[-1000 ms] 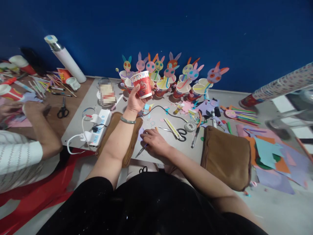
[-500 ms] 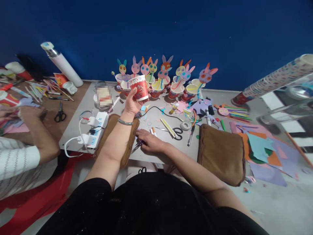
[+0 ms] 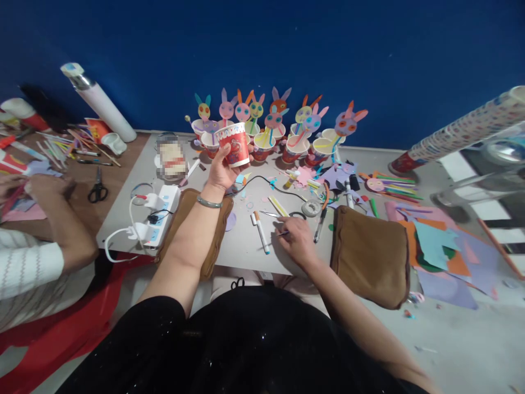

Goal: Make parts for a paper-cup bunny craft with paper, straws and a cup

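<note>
The red paper cup (image 3: pixel 237 145) is up in the air over the bench (image 3: pixel 241 257), gripped by the left hand (image 3: pixel 223 169), thumb across its printed side and most of the other fingers hidden behind. Read from the wearer's place, it sits at about 1 o'clock from that palm and roughly 11 o'clock from the right hand (image 3: pixel 297 238), well apart from it. The left is plainly the nearer of the two hands.

The cup isn't quite upright: its open mouth leans toward 11 o'clock and its base toward 5, so the long axis slants with the base end on the right hand's side. Past it, from 9 round to 3 o'clock, stand the rabbit-topped cups (image 3: pixel 290 155); I can't tell whether it brushes any.

The right hand is low at the bench, fingers curled round a slim purplish thing (image 3: pixel 283 233) that I can't make out properly. Near it at 9 o'clock lies a white marker (image 3: pixel 262 235), also slanting 11 to 5, its blue end nearest the wearer. The scissors (image 3: pixel 270 214) poke out beyond those fingers, their point toward 10 o'clock.
</note>
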